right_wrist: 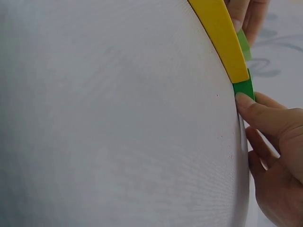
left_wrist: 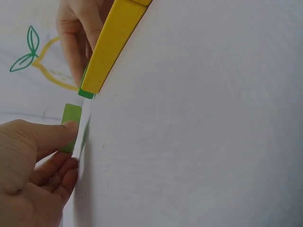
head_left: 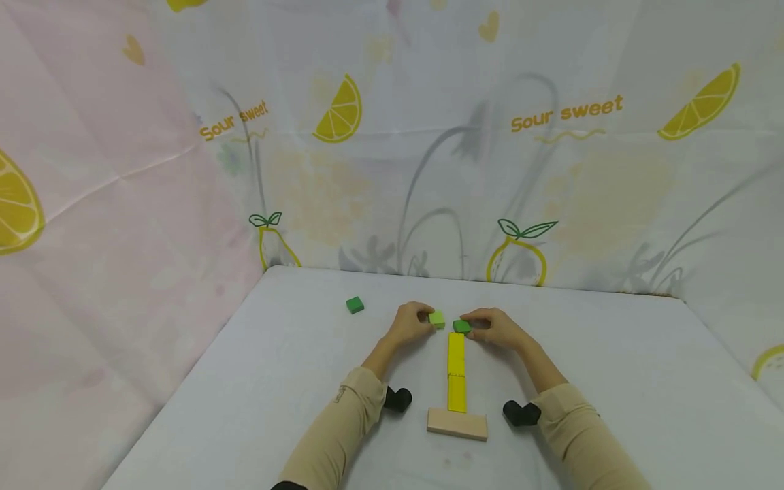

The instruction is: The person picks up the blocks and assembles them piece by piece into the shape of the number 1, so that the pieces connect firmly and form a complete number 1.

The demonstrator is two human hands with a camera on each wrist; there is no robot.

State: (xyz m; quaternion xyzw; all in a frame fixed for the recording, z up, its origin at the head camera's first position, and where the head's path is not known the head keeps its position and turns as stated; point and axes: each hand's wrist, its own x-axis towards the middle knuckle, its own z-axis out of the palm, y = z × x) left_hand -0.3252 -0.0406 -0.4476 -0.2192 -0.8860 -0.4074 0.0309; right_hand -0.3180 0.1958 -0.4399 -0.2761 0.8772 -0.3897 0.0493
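Observation:
Between thumb and fingers, my left hand [head_left: 412, 322] pinches a light green block [head_left: 437, 319], which shows close over the table in the left wrist view. My right hand [head_left: 497, 329] grips a dark green block [head_left: 462, 327] by its right side, at the far end of a yellow strip. Two yellow blocks [head_left: 456, 355] lie end to end in a line pointing away from me. Their near end meets a plain wooden block [head_left: 456, 424] lying crosswise. In the right wrist view the dark green block [right_wrist: 244, 89] sits right at the yellow block's end.
Another dark green block [head_left: 355, 305] lies on the white table [head_left: 275, 354] to the left of my left hand. A lemon-print cloth [head_left: 392, 170] hangs behind the table and along its left side. Black devices [head_left: 520, 413] are worn at both wrists.

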